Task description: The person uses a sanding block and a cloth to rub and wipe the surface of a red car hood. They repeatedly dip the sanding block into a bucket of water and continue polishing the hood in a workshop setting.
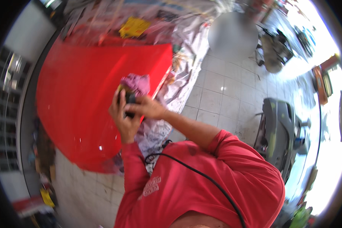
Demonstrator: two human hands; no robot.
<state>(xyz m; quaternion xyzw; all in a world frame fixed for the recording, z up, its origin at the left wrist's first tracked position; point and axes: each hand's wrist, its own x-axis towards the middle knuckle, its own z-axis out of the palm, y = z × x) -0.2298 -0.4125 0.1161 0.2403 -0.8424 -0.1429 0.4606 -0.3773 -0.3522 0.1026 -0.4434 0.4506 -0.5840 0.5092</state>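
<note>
The head view looks steeply down from the wearer's brow, past a red shirt (247, 178) close at lower centre, toward the left hand (121, 116) and right hand (151, 108) near mid-frame; its fisheye sweep bends in a red panel (79, 98) at left and tiled floor (208, 99) right of centre; the glaring right edge seems too washed-out to read.

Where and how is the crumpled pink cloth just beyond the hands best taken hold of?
Probably pinch the pink cloth by its far folds, coming from the far side: it is crumpled, so the folds should offer a hold, while the left hand, right hand and dark object between them crowd its near side.
</note>
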